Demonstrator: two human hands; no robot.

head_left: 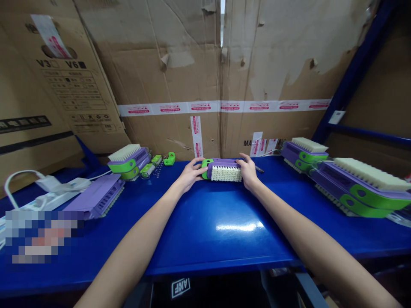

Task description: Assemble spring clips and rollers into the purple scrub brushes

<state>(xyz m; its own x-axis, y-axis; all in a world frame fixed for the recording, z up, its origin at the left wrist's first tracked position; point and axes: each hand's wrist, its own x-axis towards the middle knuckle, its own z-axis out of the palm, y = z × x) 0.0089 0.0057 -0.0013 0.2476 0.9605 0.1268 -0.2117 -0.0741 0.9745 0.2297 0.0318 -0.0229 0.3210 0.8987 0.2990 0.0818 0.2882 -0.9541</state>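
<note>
Between my two hands at the back of the blue table is a purple and green brush (225, 173), its cream bristles facing me. My left hand (192, 173) grips its green end, thumb and fingers closed round it. At the opposite, purple end, my right hand (247, 171) holds on with its lower fingers while the index finger points up and inward. Just beyond my right hand lies a thin dark pen-like stick (259, 170). To the left of my left hand rests a loose green end piece (169, 159), beside small springs (158, 169) and green-and-clear parts (147, 170).
Stacked brushes stand at the left (128, 161) and right (356, 184); another purple brush body (96, 194) lies at the left front. A white power strip (61, 194) with cables is on the far left. Cardboard (173, 77) walls the back. A blue rack post (349, 60) rises at right.
</note>
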